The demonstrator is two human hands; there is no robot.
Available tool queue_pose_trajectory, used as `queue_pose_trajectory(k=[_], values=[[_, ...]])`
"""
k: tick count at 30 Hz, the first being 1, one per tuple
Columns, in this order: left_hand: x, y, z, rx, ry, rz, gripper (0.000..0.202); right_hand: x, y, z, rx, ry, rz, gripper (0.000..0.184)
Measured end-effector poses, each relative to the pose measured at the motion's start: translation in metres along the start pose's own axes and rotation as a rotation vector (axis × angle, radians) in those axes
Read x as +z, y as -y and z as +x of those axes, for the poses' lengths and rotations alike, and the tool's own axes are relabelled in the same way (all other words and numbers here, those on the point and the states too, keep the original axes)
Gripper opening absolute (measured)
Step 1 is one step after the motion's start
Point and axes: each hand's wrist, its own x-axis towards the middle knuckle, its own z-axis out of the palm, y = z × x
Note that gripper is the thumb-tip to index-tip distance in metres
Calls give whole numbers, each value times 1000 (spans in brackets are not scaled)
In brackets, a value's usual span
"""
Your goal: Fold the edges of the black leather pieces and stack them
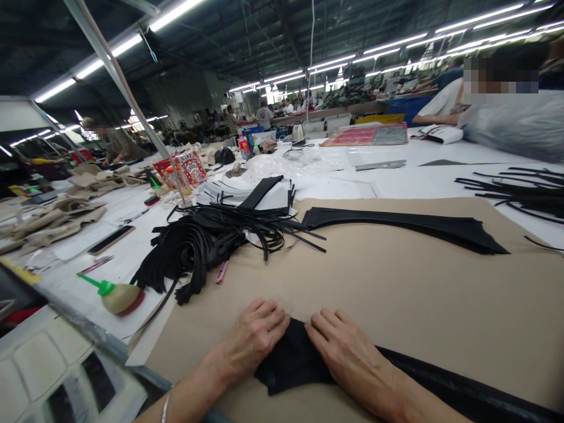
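A long black piece of leather-like material [299, 358] lies at the near side of a tan sheet [440, 288], its strip running off to the lower right. At its upper left edge my left hand [255, 332] is closed, fingertips bent over the material. My right hand [343, 346] pinches the same edge a short way to the right, with the piece passing beneath the palm. Both thumbs are mostly hidden. Farther back on the sheet rests a stack of curved black pieces [409, 223].
A heap of black strips [198, 241] lies left of centre, with a pink cutter [221, 272] beside it. A green-tipped glue bottle [118, 298] rests near the left table edge. More black strips [524, 191] are at the right. A co-worker [445, 97] is across the table.
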Motion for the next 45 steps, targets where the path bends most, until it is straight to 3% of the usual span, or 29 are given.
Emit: queue_pose_trajectory(k=[4, 7, 10, 15, 24, 35, 40, 45], values=[[-6, 13, -13, -13, 54, 59, 23, -2, 0, 1, -6, 27, -10, 20], [-5, 8, -14, -110, -59, 20, 28, -4, 1, 1, -21, 38, -28, 18], [2, -12, -4, -192, -157, -143, 36, -5, 2, 2, -25, 21, -55, 19], [17, -39, 10, -244, -105, -321, 42, -8, 1, 2, -25, 42, -60, 18], [11, -37, 11, -248, 12, -295, 41, -26, -24, -22, -49, 112, 28, 9], [6, -42, 12, -256, 152, -246, 53, -36, -27, -43, -46, 129, 0, 13], [4, -44, 16, -271, 122, -264, 50, -40, -27, -46, -40, 144, -34, 17], [2, -55, 34, -278, 107, -367, 44, -42, -27, -45, -51, 178, -50, 17]])
